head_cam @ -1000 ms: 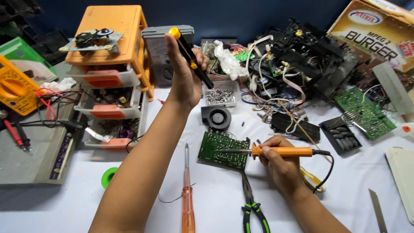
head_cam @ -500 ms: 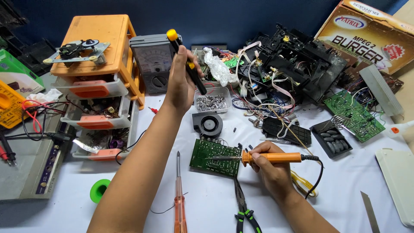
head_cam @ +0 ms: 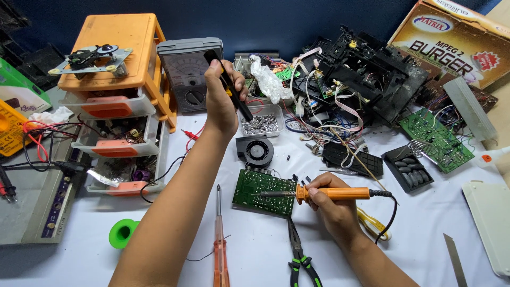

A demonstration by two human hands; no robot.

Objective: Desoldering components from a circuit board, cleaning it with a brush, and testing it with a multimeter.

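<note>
My left hand (head_cam: 220, 106) is raised over the back of the table, closed around a slim black tool with yellow trim (head_cam: 245, 111) that points down toward a small clear tray of metal parts (head_cam: 260, 125). My right hand (head_cam: 332, 210) grips an orange-handled soldering iron (head_cam: 340, 193) lying nearly level. Its metal tip reaches left over a green circuit board (head_cam: 260, 186) flat on the white table. A black cooling fan (head_cam: 257, 151) sits just behind the board.
A grey analog meter (head_cam: 186, 69) and an orange drawer unit (head_cam: 117, 53) stand at the back left. An orange screwdriver (head_cam: 219, 250), pliers (head_cam: 300, 260) and a green spool (head_cam: 123, 233) lie near me. At the right are a black dismantled chassis (head_cam: 372, 69), another green board (head_cam: 435, 138) and a cardboard box (head_cam: 451, 42).
My left hand has turned the black tool, so its yellow end no longer shows on top. The right hand and soldering iron stay over the green board.
</note>
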